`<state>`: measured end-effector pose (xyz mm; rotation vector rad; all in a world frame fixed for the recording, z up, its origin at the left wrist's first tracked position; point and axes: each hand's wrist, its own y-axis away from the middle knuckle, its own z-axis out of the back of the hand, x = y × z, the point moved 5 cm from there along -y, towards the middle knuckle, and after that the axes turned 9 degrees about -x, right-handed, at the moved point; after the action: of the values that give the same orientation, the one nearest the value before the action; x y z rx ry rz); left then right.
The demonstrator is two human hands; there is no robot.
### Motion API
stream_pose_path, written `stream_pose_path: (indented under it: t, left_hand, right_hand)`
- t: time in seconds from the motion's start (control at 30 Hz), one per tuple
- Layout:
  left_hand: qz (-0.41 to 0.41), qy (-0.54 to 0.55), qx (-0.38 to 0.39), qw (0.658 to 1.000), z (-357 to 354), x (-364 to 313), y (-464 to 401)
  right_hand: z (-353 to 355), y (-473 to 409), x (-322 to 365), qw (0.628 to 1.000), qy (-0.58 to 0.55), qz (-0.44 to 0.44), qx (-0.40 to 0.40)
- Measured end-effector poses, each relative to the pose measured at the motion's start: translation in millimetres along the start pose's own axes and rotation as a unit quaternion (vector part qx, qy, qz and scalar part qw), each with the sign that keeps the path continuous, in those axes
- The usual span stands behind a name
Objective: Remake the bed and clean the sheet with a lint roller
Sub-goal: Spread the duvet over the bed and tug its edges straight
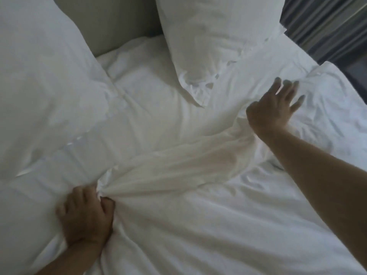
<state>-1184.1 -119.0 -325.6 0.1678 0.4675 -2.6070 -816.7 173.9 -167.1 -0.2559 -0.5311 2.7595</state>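
At the lower left of the frame, the left hand (85, 217) has its grip clenched on a gathered bunch of the white cotton sheet (198, 225), with the fingers curled into the cloth. From this bunch a long raised fold of the sheet runs across the middle of the frame toward the upper right. At the right of the frame, the right hand (274, 108) lies on the sheet with a released grip, the fingers straight and spread, near the end of that fold. The sheet is wrinkled and covers the bed in the centre and the lower right. A large white pillow (43, 92) fills the upper left, just beside the left hand. A second white pillow (214, 34) stands at the top centre against the beige padded headboard (111, 22). Dark grey pleated curtains (327, 26) hang in the upper right corner.
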Motion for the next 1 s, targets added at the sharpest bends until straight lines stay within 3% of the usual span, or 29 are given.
stream_pose_path:
  t: [0.03, 0.1, 0.17, 0.23, 0.3, 0.4, 0.43, 0.5, 0.6, 0.67, 0.77, 0.83, 1.0]
  left_hand:
    - [-0.003, -0.006, -0.001, 1.000, -5.0, 0.1, 1.3]
    - [-0.001, -0.011, -0.003, 1.000, -13.9, 2.4, 4.6]
    - [0.000, -0.006, -0.018, 1.000, -17.9, 7.3, 4.5]
    - [-0.001, 0.002, -0.029, 1.000, -18.3, 4.0, 4.1]
    - [0.003, 0.003, -0.023, 1.000, -23.0, 3.9, 6.0]
    - [-0.002, -0.002, -0.005, 1.000, -22.2, 0.6, 2.7]
    - [-0.011, 0.001, 0.000, 1.000, -22.6, 0.6, 0.4]
    - [-0.022, -0.006, 0.017, 1.000, -22.9, 0.8, -2.1]
    - [-0.015, -0.006, 0.016, 1.000, -16.5, -1.6, -1.7]
    - [-0.011, -0.010, 0.021, 1.000, -18.0, -1.7, -3.1]
    - [-0.020, -0.018, 0.026, 0.999, -17.7, -2.8, -4.6]
    - [-0.028, -0.001, 0.027, 0.999, -16.4, -1.1, -4.1]
    - [-0.042, 0.021, 0.065, 0.997, 3.4, -12.1, -5.7]
  right_hand:
    - [-7.3, -18.5, 5.4, 0.999, 0.014, 0.025, 0.021]
    - [-39.5, -44.6, -0.1, 0.982, 0.091, -0.002, 0.166]
    - [-75.9, -32.2, -28.2, 0.929, 0.175, -0.013, 0.325]
    - [-91.7, 3.0, -60.7, 0.910, 0.166, -0.029, 0.378]
    - [-85.7, 15.3, -63.7, 0.944, 0.065, -0.061, 0.319]
    - [-57.3, -30.2, -23.1, 0.979, -0.094, -0.130, 0.126]
    - [-54.9, -46.7, -5.3, 0.974, -0.142, -0.142, 0.104]
    - [-59.3, -65.4, 27.9, 0.951, -0.247, -0.130, 0.134]
    - [-50.4, -47.2, 59.6, 0.882, -0.406, -0.140, 0.195]
    - [-41.9, 7.1, 78.7, 0.881, -0.406, -0.064, 0.235]
    - [-28.7, 150.1, 94.0, 0.922, -0.261, 0.121, 0.258]
    - [-11.1, 251.5, 81.9, 0.924, -0.224, 0.198, 0.238]
    - [50.8, 424.6, 24.1, 0.938, -0.235, 0.160, 0.198]
